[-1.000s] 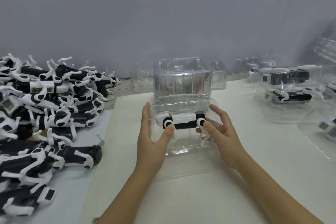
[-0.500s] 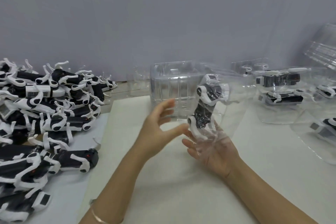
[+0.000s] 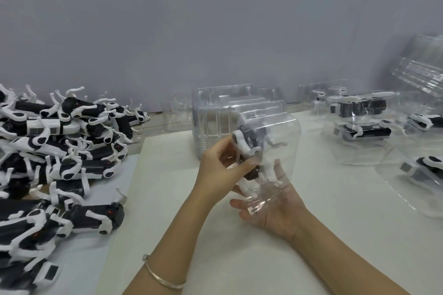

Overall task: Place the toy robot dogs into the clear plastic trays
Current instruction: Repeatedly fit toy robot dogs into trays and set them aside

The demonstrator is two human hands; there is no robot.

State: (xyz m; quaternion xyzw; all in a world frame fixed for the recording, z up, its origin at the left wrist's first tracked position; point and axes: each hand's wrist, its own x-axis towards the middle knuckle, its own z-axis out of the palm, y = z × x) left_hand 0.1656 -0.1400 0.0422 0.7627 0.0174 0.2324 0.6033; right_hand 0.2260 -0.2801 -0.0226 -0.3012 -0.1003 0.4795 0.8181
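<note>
Desk [image 3: 215,258] surface is pale, covered by a light sheet, and carries all items noted. Nearest the camera, a thin bangle [image 3: 165,280] sits on the left wrist.

Right grip [image 3: 275,211] is palm up under a held tray [image 3: 282,136] of clear plastic. The fingers are wrapped round its lower end and show through the plastic. The tray is raised off the desk and tilted on end.

Left grip [image 3: 220,170] is closed in a pinch, thumb and fingers on a toy robot dog [image 3: 247,141]. The dog is black with white legs and sits inside the held tray. Its exact seating cannot be made out because of blur.

At far left a pile of loose dogs [image 3: 60,151] lies heaped on the desk, legs pointing in all directions.

Behind the hands stands a stack of empty trays [image 3: 215,115], apart from the held tray.

To the right, filled trays [image 3: 359,127] rest on the desk, each showing a dog inside. More clear plastic lies at the right edge.

A plain grey wall [image 3: 215,19] closes the scene behind the desk.
</note>
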